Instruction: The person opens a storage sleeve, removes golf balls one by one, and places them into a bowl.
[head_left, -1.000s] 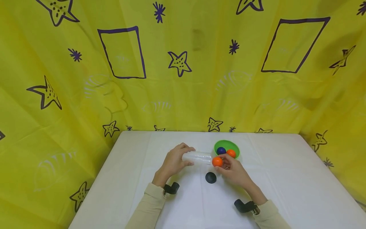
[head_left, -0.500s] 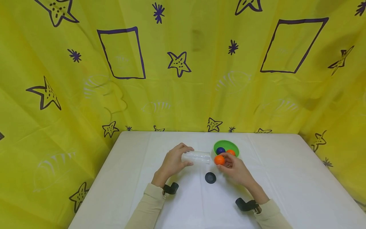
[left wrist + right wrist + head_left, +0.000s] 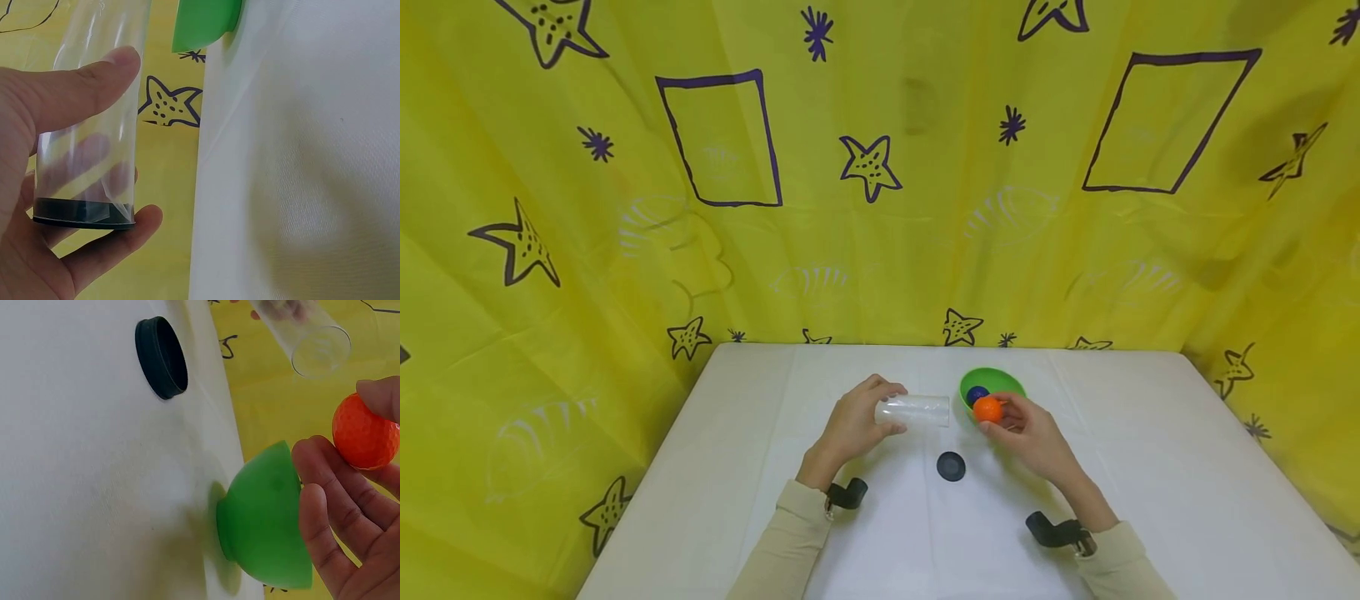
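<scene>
Clear plastic tube [image 3: 917, 410]: lay sideways in my left hand [image 3: 853, 425], fingers curled round it, toward the table's [image 3: 1150, 467] far edge. Orange ball [image 3: 988, 409]: pinched in my right hand's [image 3: 1033, 433] fingertips, over the green bowl's [image 3: 1003, 379] near rim. Black cap [image 3: 951, 466]: lay nearer me.
</scene>
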`<action>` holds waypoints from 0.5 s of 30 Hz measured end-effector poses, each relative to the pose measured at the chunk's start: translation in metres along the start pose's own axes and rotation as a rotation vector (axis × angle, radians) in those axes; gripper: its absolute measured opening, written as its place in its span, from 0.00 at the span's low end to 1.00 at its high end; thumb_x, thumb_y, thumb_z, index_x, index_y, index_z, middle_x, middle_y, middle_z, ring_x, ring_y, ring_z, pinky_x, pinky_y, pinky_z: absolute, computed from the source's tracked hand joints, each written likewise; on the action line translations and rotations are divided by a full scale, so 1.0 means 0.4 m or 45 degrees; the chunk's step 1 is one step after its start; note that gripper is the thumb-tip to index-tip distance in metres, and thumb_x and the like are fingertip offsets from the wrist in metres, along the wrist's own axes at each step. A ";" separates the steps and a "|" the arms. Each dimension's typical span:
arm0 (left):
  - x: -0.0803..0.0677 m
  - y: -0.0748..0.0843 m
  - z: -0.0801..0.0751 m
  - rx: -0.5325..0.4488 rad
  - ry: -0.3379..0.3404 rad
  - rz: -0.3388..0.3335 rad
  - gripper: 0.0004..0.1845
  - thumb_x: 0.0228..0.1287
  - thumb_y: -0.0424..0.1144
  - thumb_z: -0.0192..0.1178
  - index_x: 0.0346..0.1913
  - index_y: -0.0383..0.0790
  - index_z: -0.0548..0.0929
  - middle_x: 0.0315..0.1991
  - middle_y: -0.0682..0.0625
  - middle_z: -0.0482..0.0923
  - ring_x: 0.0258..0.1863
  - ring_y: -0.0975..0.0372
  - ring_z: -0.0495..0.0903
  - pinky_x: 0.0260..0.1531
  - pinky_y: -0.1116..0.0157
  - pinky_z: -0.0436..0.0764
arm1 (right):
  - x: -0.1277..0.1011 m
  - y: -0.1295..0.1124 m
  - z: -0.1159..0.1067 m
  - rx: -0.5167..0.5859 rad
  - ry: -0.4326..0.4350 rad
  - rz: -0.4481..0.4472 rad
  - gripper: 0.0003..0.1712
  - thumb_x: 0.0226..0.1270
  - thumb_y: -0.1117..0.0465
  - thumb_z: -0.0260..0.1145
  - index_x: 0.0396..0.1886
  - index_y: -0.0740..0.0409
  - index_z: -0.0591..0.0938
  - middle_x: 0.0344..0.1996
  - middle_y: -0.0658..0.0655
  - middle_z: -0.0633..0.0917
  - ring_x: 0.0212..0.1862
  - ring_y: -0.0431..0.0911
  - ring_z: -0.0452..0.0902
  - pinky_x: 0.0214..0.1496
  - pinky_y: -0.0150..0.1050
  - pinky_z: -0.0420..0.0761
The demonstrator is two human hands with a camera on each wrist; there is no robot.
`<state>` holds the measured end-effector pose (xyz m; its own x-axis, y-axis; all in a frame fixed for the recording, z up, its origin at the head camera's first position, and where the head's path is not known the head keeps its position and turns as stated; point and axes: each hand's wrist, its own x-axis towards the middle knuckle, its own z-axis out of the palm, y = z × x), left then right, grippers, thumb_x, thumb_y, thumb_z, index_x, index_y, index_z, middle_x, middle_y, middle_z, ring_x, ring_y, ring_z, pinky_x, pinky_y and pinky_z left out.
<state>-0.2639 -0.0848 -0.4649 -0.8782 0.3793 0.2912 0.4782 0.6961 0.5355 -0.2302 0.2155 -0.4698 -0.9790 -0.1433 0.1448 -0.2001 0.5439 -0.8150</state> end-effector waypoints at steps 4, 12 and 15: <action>0.000 0.000 -0.002 -0.006 -0.006 -0.001 0.26 0.56 0.43 0.78 0.59 0.48 0.84 0.51 0.50 0.82 0.48 0.53 0.83 0.48 0.55 0.83 | -0.001 0.004 -0.014 -0.029 0.049 -0.028 0.25 0.66 0.56 0.74 0.60 0.58 0.80 0.44 0.59 0.88 0.41 0.46 0.81 0.43 0.31 0.82; -0.002 0.003 -0.002 -0.044 -0.011 -0.010 0.26 0.56 0.42 0.78 0.58 0.47 0.83 0.52 0.49 0.82 0.49 0.49 0.83 0.49 0.54 0.83 | 0.000 0.009 -0.040 -0.075 0.110 -0.061 0.24 0.66 0.55 0.74 0.59 0.58 0.81 0.42 0.58 0.87 0.39 0.40 0.80 0.42 0.30 0.82; -0.002 0.003 -0.002 -0.055 -0.015 -0.015 0.26 0.56 0.43 0.78 0.59 0.48 0.83 0.52 0.48 0.82 0.50 0.49 0.83 0.49 0.53 0.83 | 0.002 0.009 -0.046 -0.082 0.132 -0.060 0.25 0.67 0.54 0.74 0.59 0.60 0.80 0.42 0.59 0.86 0.40 0.39 0.78 0.42 0.28 0.82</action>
<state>-0.2627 -0.0845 -0.4638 -0.8836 0.3786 0.2757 0.4673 0.6737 0.5725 -0.2326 0.2326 -0.4622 -0.9666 -0.0852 0.2418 -0.2444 0.5912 -0.7686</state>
